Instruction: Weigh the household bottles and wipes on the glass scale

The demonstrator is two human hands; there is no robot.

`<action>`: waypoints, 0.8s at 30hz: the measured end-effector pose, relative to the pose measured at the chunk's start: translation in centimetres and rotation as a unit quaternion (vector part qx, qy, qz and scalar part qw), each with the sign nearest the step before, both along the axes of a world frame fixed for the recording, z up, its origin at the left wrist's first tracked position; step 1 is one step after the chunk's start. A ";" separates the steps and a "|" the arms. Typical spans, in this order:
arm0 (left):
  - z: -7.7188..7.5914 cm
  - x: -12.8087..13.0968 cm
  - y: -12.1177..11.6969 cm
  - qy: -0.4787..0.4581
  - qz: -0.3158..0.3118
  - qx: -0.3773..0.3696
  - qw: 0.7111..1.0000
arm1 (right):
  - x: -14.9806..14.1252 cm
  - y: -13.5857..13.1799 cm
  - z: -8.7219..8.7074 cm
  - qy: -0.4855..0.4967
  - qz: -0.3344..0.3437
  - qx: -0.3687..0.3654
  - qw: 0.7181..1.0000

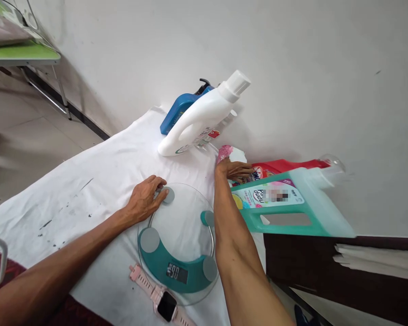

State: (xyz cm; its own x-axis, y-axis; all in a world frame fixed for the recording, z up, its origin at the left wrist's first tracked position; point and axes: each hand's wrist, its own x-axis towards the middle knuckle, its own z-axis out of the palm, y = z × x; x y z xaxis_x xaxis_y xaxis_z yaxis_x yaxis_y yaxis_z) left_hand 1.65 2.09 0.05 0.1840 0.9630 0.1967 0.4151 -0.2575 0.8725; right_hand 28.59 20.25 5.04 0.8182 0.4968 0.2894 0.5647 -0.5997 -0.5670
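Fingers apart, my left hand [147, 198] seems to steady the glass scale [179, 242] near six o'clock while my right hand [236, 170], grip unclear, lies beside the green bottle [279, 203] near four, probably needing firm purchase next.

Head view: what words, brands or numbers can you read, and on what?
"OMO": red bottle.
Digits, perhaps "90", not certain: display of the scale.
Green bottle: label turned and partly pixelated, too unclear to quote.
White bottle and blue bottle: print too small.
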 end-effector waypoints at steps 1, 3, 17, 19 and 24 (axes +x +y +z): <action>0.0 0.0 0.0 0.001 0.000 -0.002 1.000 | 0.1 0.5 -0.6 0.002 -0.014 -0.005 1.000; 0.1 0.1 -0.1 0.001 -0.003 -0.006 1.000 | 0.5 1.0 -1.4 0.006 -0.036 -0.011 0.999; 0.0 0.2 0.0 -0.003 -0.001 -0.007 1.000 | -10.9 -5.0 4.2 0.184 0.454 0.270 0.829; 0.0 0.2 0.0 -0.005 -0.001 -0.005 1.000 | -14.7 -5.0 4.5 0.255 0.504 0.254 0.785; 0.0 0.2 0.0 -0.003 -0.002 -0.005 1.000 | -19.4 -3.1 4.4 0.335 0.440 0.282 0.784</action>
State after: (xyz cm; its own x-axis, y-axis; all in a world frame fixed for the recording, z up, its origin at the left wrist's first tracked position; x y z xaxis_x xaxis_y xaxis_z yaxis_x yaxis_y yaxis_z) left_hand 1.88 2.13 0.01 0.1857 0.9644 0.1881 0.4089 -0.2499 0.8777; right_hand 9.20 17.13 9.44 0.2921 0.9019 0.3181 0.0805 0.3082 -0.9479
